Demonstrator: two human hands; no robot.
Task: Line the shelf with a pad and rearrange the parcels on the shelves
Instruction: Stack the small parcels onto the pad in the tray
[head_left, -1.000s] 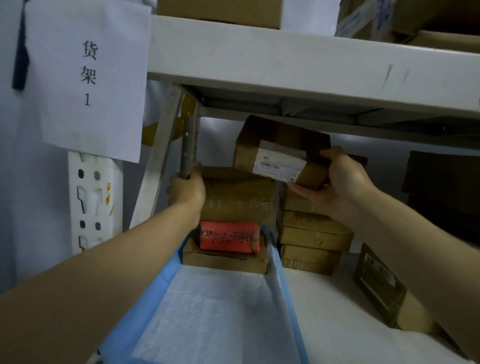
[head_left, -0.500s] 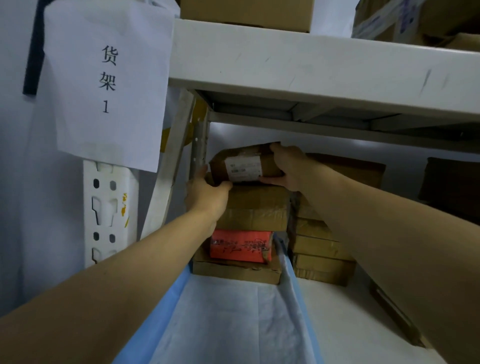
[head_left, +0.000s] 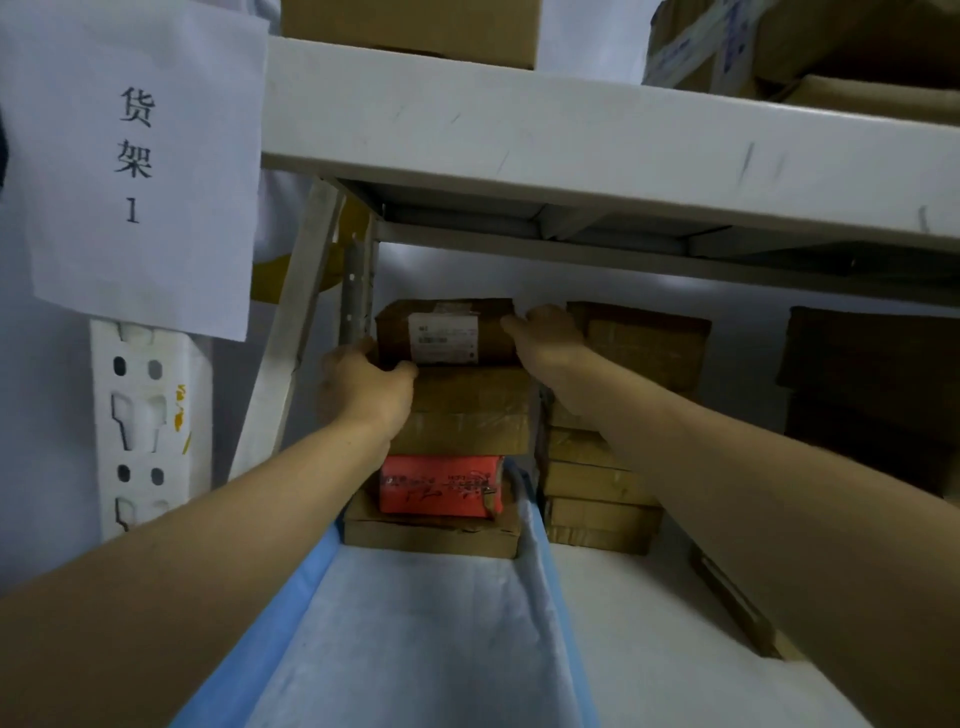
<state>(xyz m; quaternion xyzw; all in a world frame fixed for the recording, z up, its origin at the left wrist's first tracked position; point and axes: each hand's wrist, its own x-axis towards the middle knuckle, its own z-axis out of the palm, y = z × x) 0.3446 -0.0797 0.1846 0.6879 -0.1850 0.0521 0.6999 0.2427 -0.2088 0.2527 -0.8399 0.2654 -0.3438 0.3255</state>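
Note:
A brown parcel with a white label (head_left: 444, 332) lies on top of the left stack at the back of the shelf. My left hand (head_left: 363, 387) grips its lower left corner, thumb along the bottom edge. My right hand (head_left: 545, 338) holds its right end. Under it sit a taped brown parcel (head_left: 467, 415), a red parcel (head_left: 441, 486) and a flat brown box (head_left: 431, 532). This stack stands on a white pad with blue edges (head_left: 415, 639) spread over the shelf's left part.
A second stack of brown parcels (head_left: 602, 483) stands just right of the pad. Dark boxes (head_left: 872, 395) fill the far right, and a flat box (head_left: 737, 603) leans near my right forearm. The upper shelf beam (head_left: 571, 135) hangs close overhead. A paper sign (head_left: 135, 156) hangs at left.
My right hand carried the labelled parcel from mid-air leftward onto the left stack. My left hand rose from the stack's side to the parcel's lower left corner.

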